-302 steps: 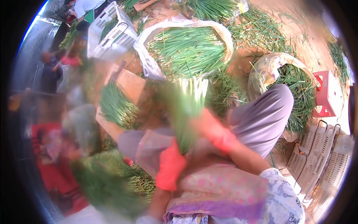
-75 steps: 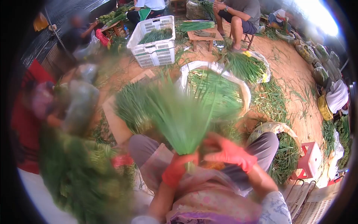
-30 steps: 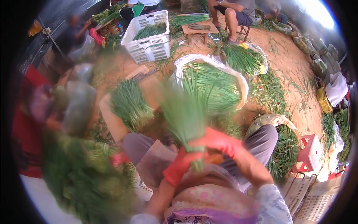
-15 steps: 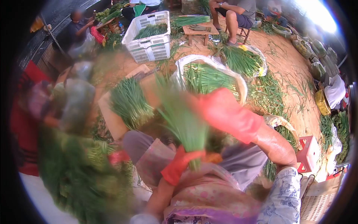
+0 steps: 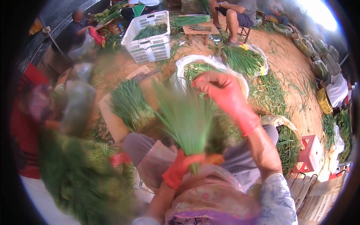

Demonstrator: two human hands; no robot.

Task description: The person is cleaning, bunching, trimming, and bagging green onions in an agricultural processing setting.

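My left hand (image 5: 179, 168), in a red glove, is closed around the stem end of a bunch of chives (image 5: 187, 127) above my lap. The green leaves fan upward, and their tips are blurred. Raised to the right of the leaf tips is my right hand (image 5: 223, 90), also red-gloved. Its fingers are curled and pinched together; whether a thin leaf is between them I cannot make out. Behind that hand a white sack (image 5: 240, 80) holds more chives. Another pile of chives (image 5: 131, 103) lies on a low board (image 5: 112, 120) to the left.
A large heap of greens (image 5: 82, 176) fills the lower left, beside a person in red. Farther off stand a white crate (image 5: 150, 52) of chives and a small wooden table (image 5: 197, 32). A red stool (image 5: 309, 153) is at the right. Loose leaves litter the floor, and people sit around.
My right hand has moved back from the leaves, rising slightly to the right, and its curled fingers now show. My left hand keeps hold of the chives, whose leaves have spread wider.
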